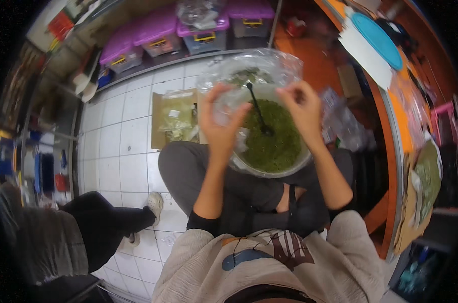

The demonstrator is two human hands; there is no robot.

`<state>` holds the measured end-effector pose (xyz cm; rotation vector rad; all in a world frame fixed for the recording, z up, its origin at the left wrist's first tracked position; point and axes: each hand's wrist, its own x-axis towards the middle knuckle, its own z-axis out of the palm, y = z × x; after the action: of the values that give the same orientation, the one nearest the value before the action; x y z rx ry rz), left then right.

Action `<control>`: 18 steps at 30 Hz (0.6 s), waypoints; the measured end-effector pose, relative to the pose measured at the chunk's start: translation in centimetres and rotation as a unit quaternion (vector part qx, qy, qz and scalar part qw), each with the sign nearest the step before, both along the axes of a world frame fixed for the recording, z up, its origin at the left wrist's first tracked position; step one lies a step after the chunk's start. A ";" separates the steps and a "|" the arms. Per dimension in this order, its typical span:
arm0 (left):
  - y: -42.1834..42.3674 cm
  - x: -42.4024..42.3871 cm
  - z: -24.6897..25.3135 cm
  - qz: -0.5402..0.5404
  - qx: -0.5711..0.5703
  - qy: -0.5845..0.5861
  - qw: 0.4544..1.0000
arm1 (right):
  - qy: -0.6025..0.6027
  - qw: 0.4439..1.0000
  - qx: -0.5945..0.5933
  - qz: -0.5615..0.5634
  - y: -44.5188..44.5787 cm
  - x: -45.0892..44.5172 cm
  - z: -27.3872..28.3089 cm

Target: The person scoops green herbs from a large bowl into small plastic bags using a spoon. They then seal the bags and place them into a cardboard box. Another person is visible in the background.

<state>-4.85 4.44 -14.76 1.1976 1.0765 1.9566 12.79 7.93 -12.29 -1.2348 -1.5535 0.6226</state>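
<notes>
A wide, translucent tub (268, 175) of loose, finely cut green material (280, 147) sits at my crossed legs. A black long-handled spoon or scoop (256, 106) stands tilted in the green material, its lower end partly buried. Over the tub's left rim is my left hand (222, 123), thumb and fingers spread in a curve with clear plastic film visible between them. My right hand (301, 110) is above the right rim, thumb and forefinger pinched together; whether film is between them cannot be made out. Just beyond the tub lies a large clear plastic bag (289, 62) with more green material inside.
An open cardboard box (156, 128) with filled clear packets (176, 113) is on the tiled floor (134, 113) at left. Crumpled plastic bags (346, 123) lie right of the tub. Lidded purple bins (157, 28) line a shelf. A person (89, 227) stands at lower left; an orange-topped table (399, 121) borders the right.
</notes>
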 end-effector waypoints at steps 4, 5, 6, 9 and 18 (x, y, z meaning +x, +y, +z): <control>0.0 -1.6 1.4 -0.063 -0.034 -0.110 0.991 | -0.215 0.964 -0.108 0.110 3.8 0.1 -5.7; 0.2 -1.9 0.9 -0.068 -0.025 -0.126 0.989 | -0.242 0.953 -0.106 0.145 4.1 0.0 -6.8; 0.3 -2.2 0.7 -0.068 -0.018 -0.119 0.990 | -0.267 0.940 -0.105 0.187 4.0 -0.5 -7.6; -0.1 -2.3 0.4 -0.063 -0.036 -0.111 0.991 | -0.246 0.938 -0.114 0.214 3.1 -1.8 -9.3; -0.5 -1.5 0.1 -0.145 -0.072 -0.114 0.980 | 0.124 0.929 -0.326 0.127 -2.8 -1.3 -6.4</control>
<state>-6.35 3.93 -14.63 0.9646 0.8570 1.7102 11.52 5.12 -18.71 -1.3641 -1.3374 1.4958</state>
